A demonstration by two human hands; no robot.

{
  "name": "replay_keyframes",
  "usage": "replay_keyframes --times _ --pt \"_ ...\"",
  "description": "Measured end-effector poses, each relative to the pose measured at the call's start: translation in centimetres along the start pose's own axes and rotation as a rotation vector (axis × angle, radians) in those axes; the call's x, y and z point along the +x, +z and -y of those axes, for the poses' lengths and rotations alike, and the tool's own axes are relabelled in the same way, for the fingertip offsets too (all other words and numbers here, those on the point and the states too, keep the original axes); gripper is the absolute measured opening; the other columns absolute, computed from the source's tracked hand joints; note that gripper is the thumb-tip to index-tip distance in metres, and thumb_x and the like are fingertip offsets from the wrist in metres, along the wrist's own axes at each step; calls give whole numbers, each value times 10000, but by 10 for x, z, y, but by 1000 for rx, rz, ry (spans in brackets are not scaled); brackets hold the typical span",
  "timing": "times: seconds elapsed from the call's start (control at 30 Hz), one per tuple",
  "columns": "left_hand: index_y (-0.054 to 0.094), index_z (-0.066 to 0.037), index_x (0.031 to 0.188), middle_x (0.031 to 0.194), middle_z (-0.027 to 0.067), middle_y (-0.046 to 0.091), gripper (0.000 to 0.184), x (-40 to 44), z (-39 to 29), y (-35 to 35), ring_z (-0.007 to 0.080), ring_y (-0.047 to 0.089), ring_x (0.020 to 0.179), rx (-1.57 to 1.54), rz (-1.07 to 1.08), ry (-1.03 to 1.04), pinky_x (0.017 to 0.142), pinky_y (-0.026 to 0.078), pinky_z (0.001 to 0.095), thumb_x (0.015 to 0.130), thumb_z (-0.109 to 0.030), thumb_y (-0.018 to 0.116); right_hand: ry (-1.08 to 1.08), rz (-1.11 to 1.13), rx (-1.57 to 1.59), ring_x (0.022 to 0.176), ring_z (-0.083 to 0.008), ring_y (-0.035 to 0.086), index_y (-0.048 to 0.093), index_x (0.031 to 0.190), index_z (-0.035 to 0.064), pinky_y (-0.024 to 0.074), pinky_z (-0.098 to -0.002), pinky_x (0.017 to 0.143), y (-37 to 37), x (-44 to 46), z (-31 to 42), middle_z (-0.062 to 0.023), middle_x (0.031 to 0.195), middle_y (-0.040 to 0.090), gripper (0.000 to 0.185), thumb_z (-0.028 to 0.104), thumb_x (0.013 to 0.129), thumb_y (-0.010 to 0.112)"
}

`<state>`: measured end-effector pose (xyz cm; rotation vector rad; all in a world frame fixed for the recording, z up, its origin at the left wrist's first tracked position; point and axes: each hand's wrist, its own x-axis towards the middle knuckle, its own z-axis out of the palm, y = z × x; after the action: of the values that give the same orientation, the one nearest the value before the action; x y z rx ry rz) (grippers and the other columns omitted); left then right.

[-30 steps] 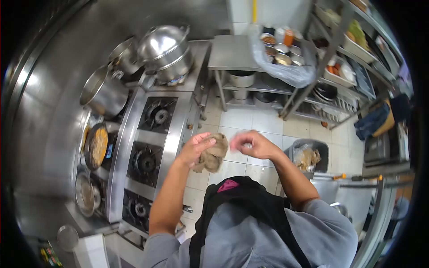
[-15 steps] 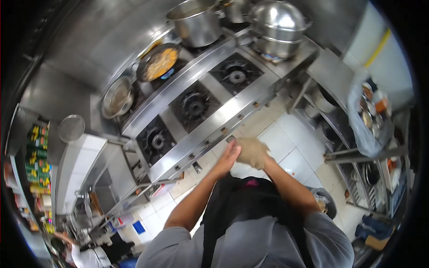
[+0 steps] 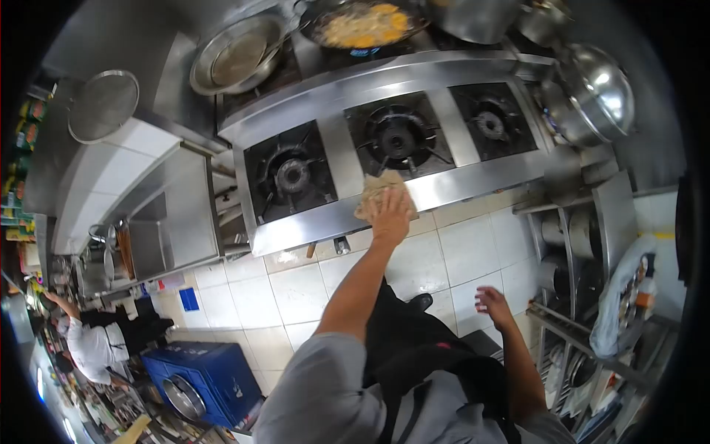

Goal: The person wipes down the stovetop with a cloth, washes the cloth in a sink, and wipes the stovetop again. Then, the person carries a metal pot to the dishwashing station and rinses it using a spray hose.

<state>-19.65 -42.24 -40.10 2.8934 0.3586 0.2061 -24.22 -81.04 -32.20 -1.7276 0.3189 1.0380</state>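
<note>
My left hand (image 3: 392, 214) presses a crumpled tan cloth (image 3: 382, 189) against the front steel rim of the stove (image 3: 436, 191), its fingers over the fabric. The cloth lies just below the middle burner (image 3: 399, 139). Away from the stove, my right hand (image 3: 492, 303) hangs over the floor tiles on the right, fingers apart and loosely bent, holding nothing. At the back of the stove a dark wok (image 3: 318, 33) holds pieces frying in bubbling oil, with a flame beneath. Beside it rests a steel bowl (image 3: 200, 74) with a strainer in it.
Tall steel pots (image 3: 588, 100) stand at the stove's right end. A metal shelf (image 3: 551, 318) with pans and a plastic bag is on my right. The sink (image 3: 151, 240) is left, near a blue box (image 3: 222, 377). A co-worker in white (image 3: 92, 351) stands at lower left.
My view has shifted so the stove sits closer. Both hands were together around the cloth; now my left hand has it on the stove rim and my right hand has let go and moved right.
</note>
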Motion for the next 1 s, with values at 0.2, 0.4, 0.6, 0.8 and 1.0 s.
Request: replay_keyframes --times 0.2,0.4,0.6,0.8,1.0 --pt "412 -149 1448 1518 112 351 550 -70 130 13 325 288 1416 -125 -73 -246 1150 185 540 921 -289 488 460 74 -316 764 -135 604 578 1138 73 512 -288 642 -32 -1 -108 -42 896 615 270 188 895 605" --pt "350 -81 1473 1502 191 342 559 -169 343 -52 363 255 1428 426 -52 -549 1167 170 508 946 -258 413 229 130 -386 750 -220 614 548 1154 142 525 -391 665 -94 -13 -208 -79 960 622 269 319 953 527" --pt "331 -24 1464 1507 219 316 558 -136 289 -46 414 287 1394 273 -382 -628 1120 254 508 942 -200 422 445 -150 -34 765 -186 619 570 1132 118 536 -360 689 0 2 -107 -63 967 624 262 298 943 542" --pt "606 -34 1115 1119 224 605 278 -186 273 -23 399 579 1027 -427 -164 -705 949 415 486 950 -207 464 326 -10 -105 784 -159 614 579 1141 85 529 -311 676 50 27 -41 -54 955 621 263 257 942 570" --pt "630 -16 1113 1014 255 651 273 -120 426 -50 456 604 951 36 -298 -637 840 468 527 881 -144 568 335 -171 -1 726 -146 617 591 1078 101 529 -301 637 63 26 -24 -41 899 627 297 357 932 621"
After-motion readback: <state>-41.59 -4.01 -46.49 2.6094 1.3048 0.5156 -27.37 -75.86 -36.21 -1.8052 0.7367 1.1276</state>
